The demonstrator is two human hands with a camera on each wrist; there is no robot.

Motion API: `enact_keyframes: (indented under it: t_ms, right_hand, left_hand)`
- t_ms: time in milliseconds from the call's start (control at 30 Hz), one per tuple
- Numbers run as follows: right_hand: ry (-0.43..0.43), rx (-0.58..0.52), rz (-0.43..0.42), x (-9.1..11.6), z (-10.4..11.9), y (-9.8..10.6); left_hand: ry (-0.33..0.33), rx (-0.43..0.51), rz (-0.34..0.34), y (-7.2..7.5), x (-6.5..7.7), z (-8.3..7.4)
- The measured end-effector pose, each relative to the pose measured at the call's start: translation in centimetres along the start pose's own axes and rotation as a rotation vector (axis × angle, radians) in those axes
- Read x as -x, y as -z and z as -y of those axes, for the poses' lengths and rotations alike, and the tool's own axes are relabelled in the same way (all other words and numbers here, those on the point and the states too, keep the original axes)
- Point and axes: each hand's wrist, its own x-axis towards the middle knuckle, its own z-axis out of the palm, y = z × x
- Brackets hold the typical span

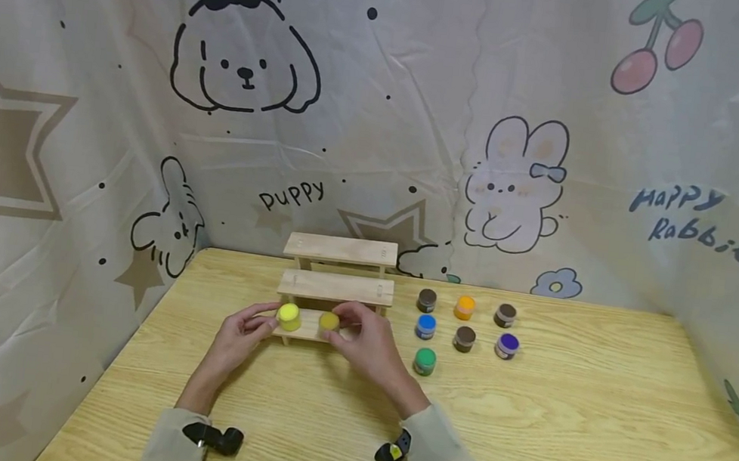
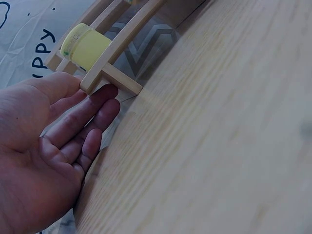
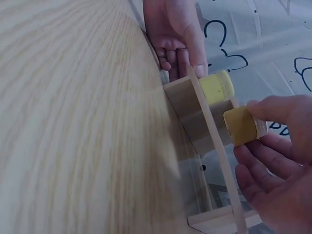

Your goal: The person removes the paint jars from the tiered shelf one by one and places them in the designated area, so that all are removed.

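Note:
A three-tier wooden stand (image 1: 336,287) stands on the table. On its lowest step sits a yellow paint jar (image 1: 289,318), upright at the left. My left hand (image 1: 237,333) holds that step's left end, thumb against the slat and fingers below it, in the left wrist view. The thumb is close to the yellow jar. With thumb and fingers, my right hand (image 1: 367,340) pinches a dark-yellow paint jar (image 3: 241,126) at the lowest step, right of the yellow one. Whether this jar's base touches the slats, I cannot tell.
Right of the stand are several paint jars: orange (image 1: 465,307), blue (image 1: 425,327), green (image 1: 425,362), purple (image 1: 507,346) and dark brown ones (image 1: 464,339). They stand on the wood-grain table (image 1: 594,423). A printed curtain (image 1: 392,149) hangs behind and at both sides.

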Motion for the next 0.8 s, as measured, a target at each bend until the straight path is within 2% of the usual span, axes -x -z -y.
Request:
enact_keyframes:
  t_ms: [467, 800]
  right_hand:
    - [0.027, -0.017, -0.048, 1.6, 0.3, 2.5]
    - [0.043, -0.066, -0.061, 3.1, 0.3, 5.6]
  left_hand:
    - [0.019, -0.029, 0.003, 0.1, 0.2, 0.2]
    - [0.006, -0.025, 0.0, 0.0, 0.0, -0.1]
